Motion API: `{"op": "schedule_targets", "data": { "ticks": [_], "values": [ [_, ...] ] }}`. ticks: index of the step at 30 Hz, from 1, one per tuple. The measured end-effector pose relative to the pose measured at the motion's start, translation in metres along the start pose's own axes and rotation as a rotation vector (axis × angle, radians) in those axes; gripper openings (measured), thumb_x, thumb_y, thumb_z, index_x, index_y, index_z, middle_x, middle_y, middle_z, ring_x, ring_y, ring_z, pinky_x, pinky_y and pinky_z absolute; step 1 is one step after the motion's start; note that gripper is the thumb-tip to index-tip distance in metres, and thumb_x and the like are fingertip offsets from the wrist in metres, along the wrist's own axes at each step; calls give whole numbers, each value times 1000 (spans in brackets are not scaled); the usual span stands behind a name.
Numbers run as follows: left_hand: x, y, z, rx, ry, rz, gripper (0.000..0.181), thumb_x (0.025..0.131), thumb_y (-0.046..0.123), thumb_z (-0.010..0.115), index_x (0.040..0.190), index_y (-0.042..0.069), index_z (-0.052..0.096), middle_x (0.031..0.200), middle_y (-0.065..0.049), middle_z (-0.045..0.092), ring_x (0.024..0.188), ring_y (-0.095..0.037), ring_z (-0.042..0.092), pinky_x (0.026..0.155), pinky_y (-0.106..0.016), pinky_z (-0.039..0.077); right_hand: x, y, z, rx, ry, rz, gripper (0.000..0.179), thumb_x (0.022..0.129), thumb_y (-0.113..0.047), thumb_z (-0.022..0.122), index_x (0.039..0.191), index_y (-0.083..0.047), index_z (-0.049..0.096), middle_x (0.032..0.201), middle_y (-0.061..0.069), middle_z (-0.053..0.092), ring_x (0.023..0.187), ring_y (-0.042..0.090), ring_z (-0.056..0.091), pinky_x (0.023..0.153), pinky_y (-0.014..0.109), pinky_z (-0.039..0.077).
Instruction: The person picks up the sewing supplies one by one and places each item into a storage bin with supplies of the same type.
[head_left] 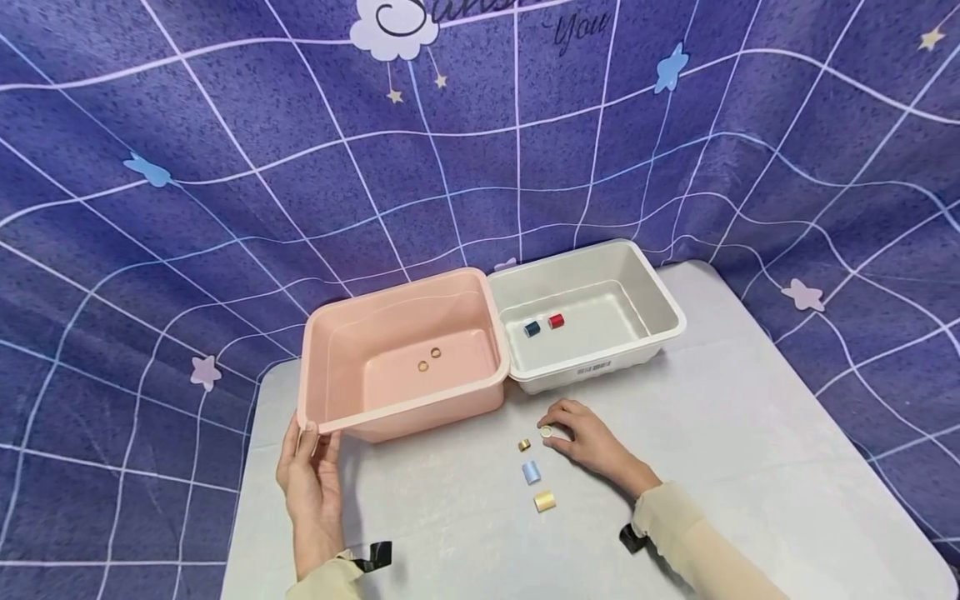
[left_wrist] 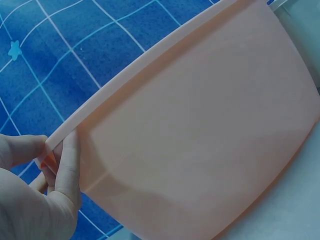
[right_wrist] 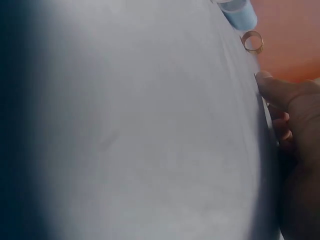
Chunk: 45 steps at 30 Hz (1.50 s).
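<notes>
At its near left corner, the pink plastic bin [head_left: 427, 417] is gripped by my left hand [head_left: 307, 483]. In the left wrist view the thumb [left_wrist: 22, 150] lies over the rim and the fingers are tucked under it. My right hand [head_left: 596, 446] pinches a small pale ring-shaped piece [head_left: 546, 432] between thumb and fingertips, low over the table. Close by its fingertips lies a gold ring [head_left: 524, 445]. Nearer to me are a light blue thread spool [head_left: 531, 472] and a yellow thread spool [head_left: 544, 501]. Two gold rings [head_left: 436, 353] lie inside the pink bin.
A white plastic bin [head_left: 600, 360] stands against the pink bin's right side. Inside it are a dark blue thread spool [head_left: 532, 329] and a red thread spool [head_left: 556, 321]. A blue patterned curtain [head_left: 480, 167] hangs behind the pale table [head_left: 750, 433].
</notes>
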<state>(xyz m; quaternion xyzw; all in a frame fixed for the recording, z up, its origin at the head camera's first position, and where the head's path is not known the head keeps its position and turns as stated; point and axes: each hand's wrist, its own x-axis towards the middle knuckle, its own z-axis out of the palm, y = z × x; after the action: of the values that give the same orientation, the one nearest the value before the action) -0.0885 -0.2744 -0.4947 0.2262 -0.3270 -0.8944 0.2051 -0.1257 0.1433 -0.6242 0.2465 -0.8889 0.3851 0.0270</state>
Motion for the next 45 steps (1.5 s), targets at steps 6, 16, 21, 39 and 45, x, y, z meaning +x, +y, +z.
{"op": "schedule_targets", "data": {
  "ticks": [6,16,21,39,45],
  "values": [
    [0,1,1,28,8,-13,53,99,-2,67,149,8,56,124,-12,58,86,-16,65,80,-25,70,-3,1,3,1,45,-4,26,85,-22,88,109,-21,78,108,-7,68,103,12,63,92,39,61],
    [1,0,0,13,5,-17,53,99,-3,66,149,8,56,126,-12,57,85,-16,65,80,-25,70,-1,-3,5,41,72,47,25,84,-23,89,107,-24,78,105,-10,69,99,10,63,84,32,60],
    [2,0,-1,16,12,-28,54,99,-3,66,150,9,56,129,-12,55,86,-16,65,82,-25,70,1,-7,3,140,67,73,24,85,-18,88,106,-19,77,105,-7,71,93,9,62,78,25,59],
    [1,0,1,-21,-9,-26,53,98,-5,65,149,8,57,133,-12,54,90,-19,66,87,-28,69,21,-62,-32,232,123,-194,25,85,-12,88,103,-14,71,103,-4,71,81,12,65,67,22,59],
    [1,-1,-1,-35,-10,-13,51,99,-5,65,147,7,58,130,-14,57,87,-19,67,83,-28,70,30,-85,-46,173,140,-337,24,82,-14,90,96,-14,71,88,-5,70,77,9,64,61,22,59]
  ]
}}
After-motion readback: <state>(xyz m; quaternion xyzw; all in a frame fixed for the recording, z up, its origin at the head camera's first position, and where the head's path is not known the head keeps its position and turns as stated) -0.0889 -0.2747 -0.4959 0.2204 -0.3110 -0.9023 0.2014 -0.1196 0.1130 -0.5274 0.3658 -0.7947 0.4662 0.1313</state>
